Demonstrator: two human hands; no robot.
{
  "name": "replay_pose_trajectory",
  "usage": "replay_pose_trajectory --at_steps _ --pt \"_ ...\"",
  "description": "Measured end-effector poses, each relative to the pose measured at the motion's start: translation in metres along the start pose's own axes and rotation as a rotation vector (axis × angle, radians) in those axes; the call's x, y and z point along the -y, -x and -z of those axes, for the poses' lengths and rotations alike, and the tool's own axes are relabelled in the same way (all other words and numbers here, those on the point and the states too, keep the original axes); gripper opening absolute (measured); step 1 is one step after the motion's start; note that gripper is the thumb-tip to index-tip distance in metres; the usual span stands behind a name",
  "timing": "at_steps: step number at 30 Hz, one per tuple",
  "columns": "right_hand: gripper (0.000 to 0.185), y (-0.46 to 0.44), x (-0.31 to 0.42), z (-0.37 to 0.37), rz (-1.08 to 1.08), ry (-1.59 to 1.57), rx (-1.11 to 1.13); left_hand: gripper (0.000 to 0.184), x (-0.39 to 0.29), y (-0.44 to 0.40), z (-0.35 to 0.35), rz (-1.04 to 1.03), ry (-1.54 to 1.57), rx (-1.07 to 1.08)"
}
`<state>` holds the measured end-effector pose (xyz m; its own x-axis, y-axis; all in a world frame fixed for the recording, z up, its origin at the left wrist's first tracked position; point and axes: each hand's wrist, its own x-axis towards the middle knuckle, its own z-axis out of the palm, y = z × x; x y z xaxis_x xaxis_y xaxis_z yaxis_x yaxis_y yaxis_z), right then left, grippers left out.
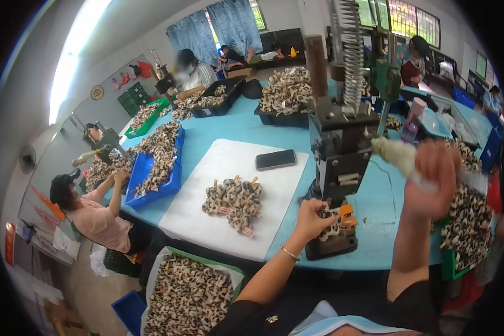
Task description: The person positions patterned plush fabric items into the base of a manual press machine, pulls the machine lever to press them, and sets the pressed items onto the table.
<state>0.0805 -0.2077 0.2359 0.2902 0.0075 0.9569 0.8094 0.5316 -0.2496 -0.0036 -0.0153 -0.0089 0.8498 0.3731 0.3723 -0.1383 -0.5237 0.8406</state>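
Observation:
A dark hand press with a tall spring stands on the blue table in front of me. My left hand is at its base, fingers closed on a small black-and-white spotted plush piece. Orange parts show beside that piece, under the press head. My right hand is raised and somewhat blurred, wrapped round the press lever, whose grip is covered in pale cloth. Left of the press, a pile of similar plush pieces lies on a white sheet.
A phone lies on the sheet. Plush pieces fill a blue tray, a black tray, and a green crate by my left side. More lie at the right, near a pink bottle. Other people sit round the table.

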Motion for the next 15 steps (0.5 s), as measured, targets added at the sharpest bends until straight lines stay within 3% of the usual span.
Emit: replay_pose_trajectory --at_steps 1,3,5,6,8,10,11,12,14,15 --pt "0.02 -0.017 -0.007 -0.006 -0.088 -0.023 -0.101 0.038 -0.003 -0.003 0.005 0.064 -0.006 0.097" --pt "0.019 -0.054 -0.041 -0.02 -0.268 0.036 -0.224 0.04 -0.011 -0.004 0.009 0.058 -0.097 0.098" --pt "0.035 -0.095 -0.094 -0.034 -0.466 0.208 -0.237 0.043 -0.02 0.004 0.007 0.031 -0.164 0.033" --pt "0.044 -0.107 -0.098 -0.038 -0.697 0.223 -0.072 0.045 -0.024 0.008 0.006 -0.002 -0.188 -0.033" --pt "0.061 -0.104 -0.134 -0.016 -0.945 -0.069 0.13 0.045 -0.03 0.014 0.012 0.007 -0.182 -0.084" --pt "0.052 -0.066 -0.153 0.016 -0.937 -0.111 -0.123 0.042 -0.024 0.024 0.027 0.109 -0.151 -0.058" --pt "0.044 -0.038 -0.113 0.012 -0.741 -0.032 -0.249 0.04 -0.019 0.029 0.033 0.163 -0.152 -0.05" --pt "0.034 0.002 -0.1 0.024 -0.584 0.107 -0.306 0.038 -0.007 0.034 0.039 0.217 -0.189 -0.04" --pt "0.018 0.115 -0.097 0.054 -0.5 0.438 -0.287 0.037 0.008 0.035 0.043 0.26 -0.267 -0.023" --pt "0.018 0.167 -0.092 0.046 -0.761 0.249 -0.254 0.039 0.012 0.035 0.042 0.252 -0.314 -0.013"
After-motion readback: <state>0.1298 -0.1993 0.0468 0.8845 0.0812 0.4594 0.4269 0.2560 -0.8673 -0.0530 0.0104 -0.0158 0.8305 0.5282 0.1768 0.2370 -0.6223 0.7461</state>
